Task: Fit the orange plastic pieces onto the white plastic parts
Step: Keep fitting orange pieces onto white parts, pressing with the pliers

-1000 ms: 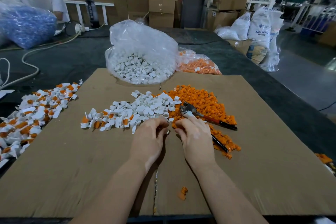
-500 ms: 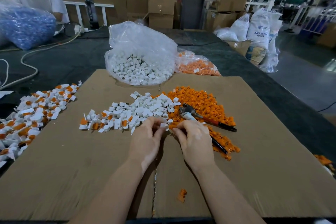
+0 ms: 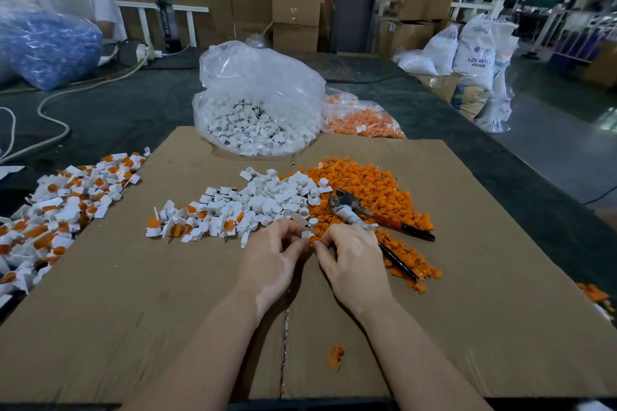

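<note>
Between two hands [image 3: 314,253], one white part [image 3: 306,234].

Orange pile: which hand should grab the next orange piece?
Probably the right hand: the loose orange pile lies right beside it, while the left hand sits nearer the white parts.

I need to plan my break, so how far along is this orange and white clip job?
Done: a heap of fitted white-and-orange pieces lies at the cardboard's left edge. In hand: the left hand and right hand pinch a white part between them. Left: a loose white pile, an orange pile, a bag of white parts and a bag of orange pieces. Plenty remains.
</note>
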The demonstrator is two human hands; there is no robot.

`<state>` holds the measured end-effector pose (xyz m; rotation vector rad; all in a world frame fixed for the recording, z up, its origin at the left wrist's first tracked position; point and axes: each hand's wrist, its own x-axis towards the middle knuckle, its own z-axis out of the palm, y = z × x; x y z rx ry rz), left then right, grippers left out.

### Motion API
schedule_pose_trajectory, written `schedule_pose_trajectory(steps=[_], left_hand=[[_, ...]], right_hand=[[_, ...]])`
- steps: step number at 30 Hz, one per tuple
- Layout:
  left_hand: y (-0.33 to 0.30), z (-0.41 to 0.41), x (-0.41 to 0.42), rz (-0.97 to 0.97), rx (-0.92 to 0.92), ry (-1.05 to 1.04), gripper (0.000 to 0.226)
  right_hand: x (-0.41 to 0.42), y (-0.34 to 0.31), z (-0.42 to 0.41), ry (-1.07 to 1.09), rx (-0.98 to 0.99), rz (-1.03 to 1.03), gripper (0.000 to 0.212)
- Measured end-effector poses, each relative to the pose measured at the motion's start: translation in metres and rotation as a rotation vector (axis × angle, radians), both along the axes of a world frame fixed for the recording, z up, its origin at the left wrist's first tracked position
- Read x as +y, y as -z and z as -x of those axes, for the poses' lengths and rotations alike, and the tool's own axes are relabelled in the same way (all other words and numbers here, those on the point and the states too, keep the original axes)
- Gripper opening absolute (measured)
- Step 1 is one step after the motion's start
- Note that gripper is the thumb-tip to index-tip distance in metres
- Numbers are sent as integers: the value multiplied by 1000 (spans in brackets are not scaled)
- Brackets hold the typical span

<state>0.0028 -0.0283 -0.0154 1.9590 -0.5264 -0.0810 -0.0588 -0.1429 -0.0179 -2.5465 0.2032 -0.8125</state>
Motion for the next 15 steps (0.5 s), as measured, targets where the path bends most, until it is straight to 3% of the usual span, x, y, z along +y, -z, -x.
schedule_pose_trajectory(steps=[10, 15], left_hand=[[3, 0, 0, -50, -36, 64, 3], [2, -3, 0, 51, 76, 5, 15]], right_hand=[[-2, 0, 0, -53, 36, -50, 26], [-3, 1, 0, -48, 40, -80, 14]])
